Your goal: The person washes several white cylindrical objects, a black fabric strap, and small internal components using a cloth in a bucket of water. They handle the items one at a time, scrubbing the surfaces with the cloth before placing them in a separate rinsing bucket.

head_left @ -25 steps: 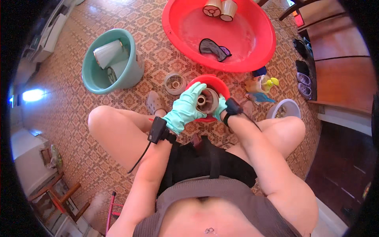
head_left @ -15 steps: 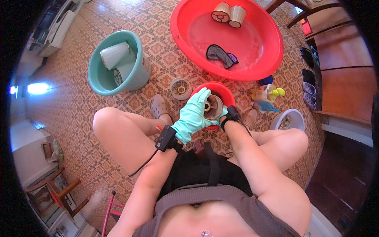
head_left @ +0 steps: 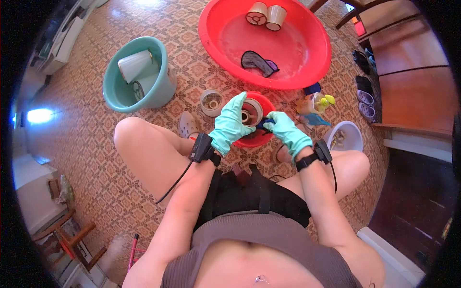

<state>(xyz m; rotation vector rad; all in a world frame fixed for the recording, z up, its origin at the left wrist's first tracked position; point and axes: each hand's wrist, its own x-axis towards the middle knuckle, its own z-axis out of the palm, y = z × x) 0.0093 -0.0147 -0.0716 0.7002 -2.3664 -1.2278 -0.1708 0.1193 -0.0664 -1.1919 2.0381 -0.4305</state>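
My left hand, in a mint-green rubber glove, grips a round, clear-walled lamp part with a brass-coloured ring at its middle. It is held over a small red bucket. My right hand, gloved alike, pinches a dark blue piece at the lamp part's right side; whether this is cloth or sponge I cannot tell. A similar round lamp part lies on the floor left of the bucket.
Beyond is a large red basin with two cream lampshades and a grey eye mask. At left stands a teal bucket holding white shades. To the right are a yellow-topped pump bottle and a pale basin.
My right hand has come away from under the lamp part to its right side, now with the dark blue piece in its fingers. My left hand still holds the lamp part.
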